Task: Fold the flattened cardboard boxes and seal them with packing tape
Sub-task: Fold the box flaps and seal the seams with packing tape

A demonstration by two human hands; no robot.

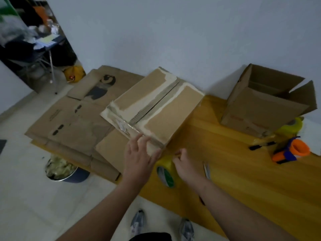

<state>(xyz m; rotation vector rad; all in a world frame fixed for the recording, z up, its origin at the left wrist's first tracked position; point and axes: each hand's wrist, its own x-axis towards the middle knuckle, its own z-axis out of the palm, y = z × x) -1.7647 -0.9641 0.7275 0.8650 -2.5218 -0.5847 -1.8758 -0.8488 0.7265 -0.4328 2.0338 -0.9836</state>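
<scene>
Straight fingers of the left hand (139,153) were pressed flat on the near corner of the closed cardboard box (152,105). Fingers of the right hand (184,164) were curled just beside that corner, above the yellow tape roll (165,171); whether tape was pinched could not be told. The left end of the wooden desk (243,180) was covered by flat cardboard boxes (69,122). The closed box was seen mid-desk. An open box (265,105) was stood at the back right corner. The tape roll was stood on edge by the front edge. An orange tape gun (291,150) was laid near the right edge.
</scene>
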